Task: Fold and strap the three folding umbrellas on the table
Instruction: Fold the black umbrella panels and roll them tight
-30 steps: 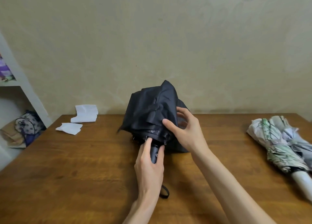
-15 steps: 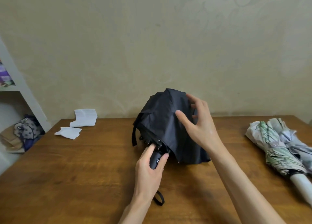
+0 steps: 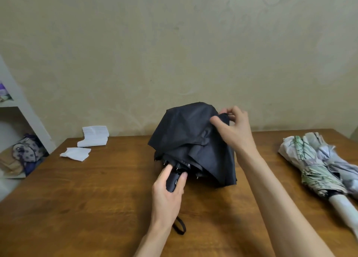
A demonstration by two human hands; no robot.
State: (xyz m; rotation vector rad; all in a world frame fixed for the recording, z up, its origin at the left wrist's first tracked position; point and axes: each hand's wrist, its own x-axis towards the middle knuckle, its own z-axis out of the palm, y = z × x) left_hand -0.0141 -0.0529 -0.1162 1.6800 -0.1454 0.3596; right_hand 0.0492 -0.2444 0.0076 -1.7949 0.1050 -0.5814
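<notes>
Currently, head view: black umbrella (image 3: pixel 189 140) at mid-surface (image 3: pixel 96 198), canopy loose and bunched, tip toward the far edge. Left hand (image 3: pixel 168 194) grips the handle (image 3: pixel 173 182), fingers wrapped round it. Right hand (image 3: pixel 234 128) pinches a canopy fold near the top. Half a second ago it lay open against the cloth; a second ago it was lower, near the ribs. Judgement: pleats are being gathered one at a time, strap not yet fastened. Two pale umbrellas (image 3: pixel 310 163) lie together at the right edge; strap state not discernible.
</notes>
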